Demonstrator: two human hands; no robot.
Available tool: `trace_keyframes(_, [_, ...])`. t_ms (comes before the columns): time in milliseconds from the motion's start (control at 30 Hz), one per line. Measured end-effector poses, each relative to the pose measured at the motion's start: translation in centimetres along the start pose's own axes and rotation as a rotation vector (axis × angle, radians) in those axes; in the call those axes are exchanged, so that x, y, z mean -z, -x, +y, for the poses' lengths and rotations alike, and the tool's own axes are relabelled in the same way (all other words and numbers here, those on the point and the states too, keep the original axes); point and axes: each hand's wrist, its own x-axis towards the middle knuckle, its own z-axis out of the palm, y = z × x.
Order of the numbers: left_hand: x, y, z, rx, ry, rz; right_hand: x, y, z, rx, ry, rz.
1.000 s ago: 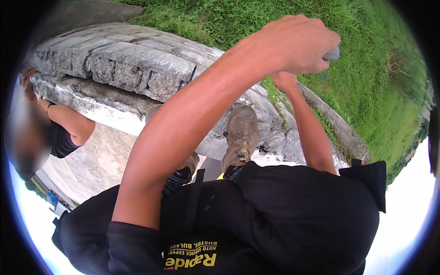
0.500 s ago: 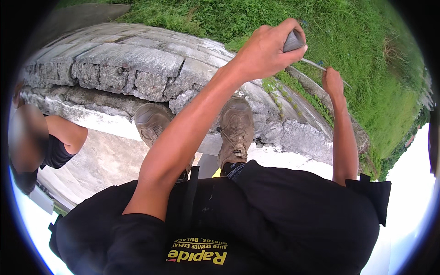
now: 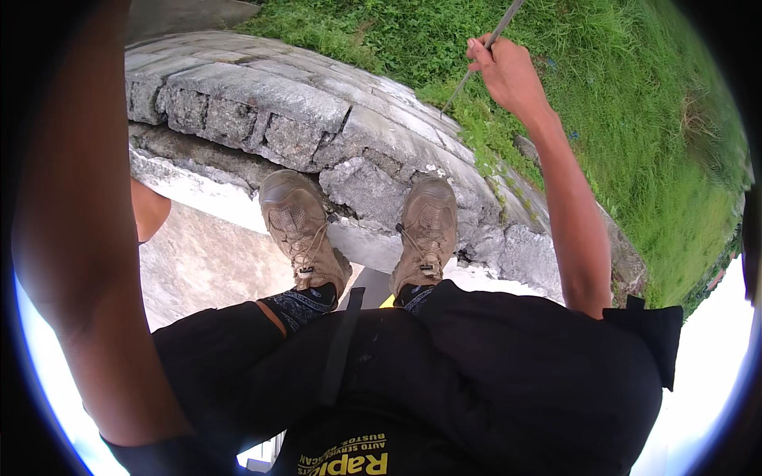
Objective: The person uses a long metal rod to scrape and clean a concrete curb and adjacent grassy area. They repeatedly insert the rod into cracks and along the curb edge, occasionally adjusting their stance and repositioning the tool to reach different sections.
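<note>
My right hand (image 3: pixel 508 75) is raised over the grass at the upper right, its fingers closed round a thin grey rod (image 3: pixel 506 21). The rod slants from the top edge down to the left, its lower end over the weeds beside the stone wall. What its upper end joins is out of the picture. My left forearm (image 3: pixel 83 214) rises large and close along the left side. The left hand lies beyond the top edge, so its fingers and anything in them are hidden.
My brown shoes (image 3: pixel 303 226) stand at the edge of a cracked, weathered stone wall (image 3: pixel 262 91) with broken blocks. Tall green grass (image 3: pixel 643 174) spreads to the right. Part of another person's limb (image 3: pixel 149 209) shows behind my left arm, near a pale concrete surface (image 3: pixel 214 258).
My left hand, earlier around a grey piece near the top middle, has swung up and left out of view. My right hand has moved up and left, still gripping the rod, which now slants differently.
</note>
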Motion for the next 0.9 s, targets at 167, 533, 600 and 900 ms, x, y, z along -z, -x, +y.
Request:
trace_keyframes(167, [-1.2, -1.0, -1.0, -0.088, 0.053, -0.034, -2.8, 0.1, 3.2, -0.052, 0.01, -0.01])
trace_keyframes(533, [-16.6, -6.1, -5.9, -0.227, 0.377, -0.086, -8.8, 3.5, 20.1, -0.373, 0.228, 0.098])
trace_keyframes(600, [-18.1, -5.7, -5.0, -0.097, 0.368, -0.122, -8.2, 3.3, 20.3, -0.382, 0.256, 0.049])
trace_keyframes(900, [-27.7, 2.7, -1.7, 0.234, 0.459, 0.082, -7.5, 6.2, 24.6, -0.25, 0.684, -0.03])
